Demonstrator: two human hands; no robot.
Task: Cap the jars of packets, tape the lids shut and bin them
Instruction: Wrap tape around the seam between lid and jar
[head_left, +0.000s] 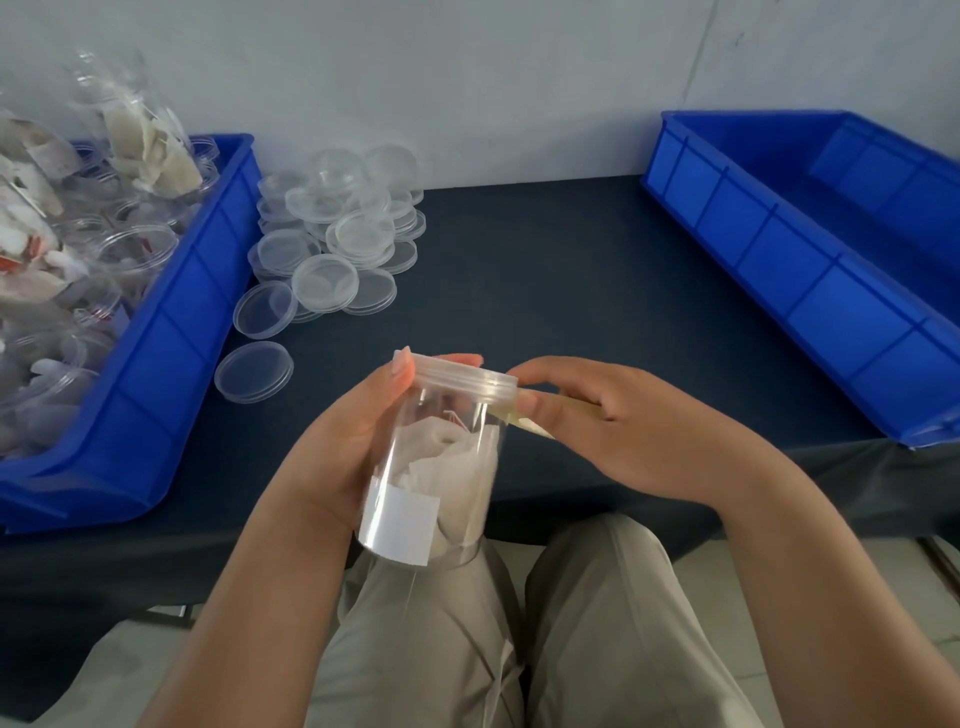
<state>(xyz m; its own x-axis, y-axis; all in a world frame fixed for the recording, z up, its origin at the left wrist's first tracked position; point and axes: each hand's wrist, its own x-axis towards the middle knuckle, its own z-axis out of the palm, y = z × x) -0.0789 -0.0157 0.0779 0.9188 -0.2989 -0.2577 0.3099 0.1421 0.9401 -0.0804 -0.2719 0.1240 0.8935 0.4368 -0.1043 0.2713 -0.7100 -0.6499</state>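
CAPPING LINE: I held a capped jar (441, 467) in my left hand (358, 441) at 6 o'clock, just off the near edge of the table (545, 270) and above my lap. The fingers wrapped the clear wall and the thumb lay up against the lid (462, 382). At 3 o'clock of the lid, my right hand (613, 421) pinched a strip of pale tape (524, 421) between thumb and forefinger, and one end of the strip lay against the seam where lid met jar. White packets (452, 457) sat loose in the jar's lower half, behind a white label (405, 525) near the base.

The jar looked light, its thin plastic stiff enough for a firm hold but smooth and probably slippery. To my mind the best grip was round the middle of the wall, below the lid, which left the seam free for taping. The tape seemed limp and sticky, apt to fold on itself unless held by its free end and drawn taut.

Spare lids (337, 244) lay heaped at 11 o'clock, beside the left bin (208, 291) of uncapped jars at 9 o'clock. The right bin (779, 270), at 2 o'clock and well apart from the jar, was the likely place for the sealed jar
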